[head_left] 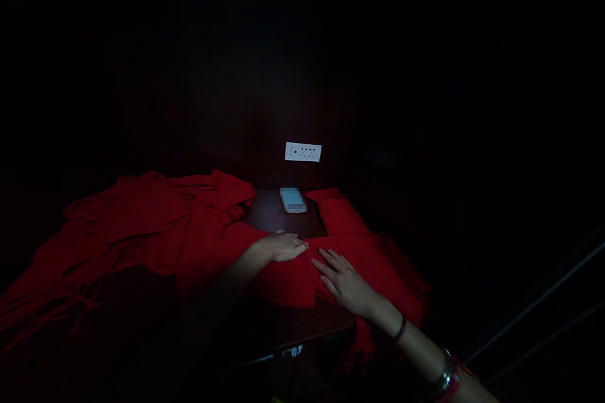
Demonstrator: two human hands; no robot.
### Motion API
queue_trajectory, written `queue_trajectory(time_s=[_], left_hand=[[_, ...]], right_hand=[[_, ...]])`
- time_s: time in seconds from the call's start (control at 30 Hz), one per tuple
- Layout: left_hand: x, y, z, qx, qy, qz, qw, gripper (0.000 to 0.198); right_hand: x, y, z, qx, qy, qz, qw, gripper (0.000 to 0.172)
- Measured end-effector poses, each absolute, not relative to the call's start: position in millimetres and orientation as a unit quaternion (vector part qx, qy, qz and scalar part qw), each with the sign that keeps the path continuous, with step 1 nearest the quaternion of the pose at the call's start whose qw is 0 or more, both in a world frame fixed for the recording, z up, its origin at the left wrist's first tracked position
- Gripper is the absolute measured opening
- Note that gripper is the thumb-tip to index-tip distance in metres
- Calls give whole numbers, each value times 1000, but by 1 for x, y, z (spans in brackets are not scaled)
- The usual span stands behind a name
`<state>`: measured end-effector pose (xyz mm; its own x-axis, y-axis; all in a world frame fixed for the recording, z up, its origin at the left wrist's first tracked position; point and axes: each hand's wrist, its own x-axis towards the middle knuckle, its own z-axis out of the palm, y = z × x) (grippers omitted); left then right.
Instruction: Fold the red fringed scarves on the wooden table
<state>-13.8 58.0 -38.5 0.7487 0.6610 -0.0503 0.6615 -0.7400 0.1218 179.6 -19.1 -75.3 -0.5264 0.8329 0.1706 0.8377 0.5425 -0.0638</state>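
A red fringed scarf [208, 233] spreads over a dark wooden tabletop [321, 315], bunched up on the left and lying flatter toward the right. My left hand [283, 245] rests flat on its middle part, fingers stretched to the right. Just to the right, my right hand [343, 280] lies on the same cloth with its fingers spread. Neither hand grips anything. Some fringe hangs over the front edge near my right wrist, and long strands trail at the far left.
Behind the hands, a phone-shaped item [293, 199], pixelated, lies on the tabletop. A white wall socket [303, 152] is set in the dark surface behind it. Most of the surroundings are too dark to make out.
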Motion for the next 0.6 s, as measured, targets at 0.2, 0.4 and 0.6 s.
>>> queue_trajectory(time_s=[0.2, 0.4, 0.6], left_hand=[[-23, 61, -45, 915, 380, -33, 133, 42], [-29, 64, -58, 921, 367, 36, 126, 40], [-34, 56, -53, 923, 372, 44, 90, 43]], right_hand=[[191, -30, -70, -484, -875, 27, 22, 41], [195, -35, -55, -436, -895, 96, -11, 39], [194, -38, -51, -415, -901, 121, -38, 40]])
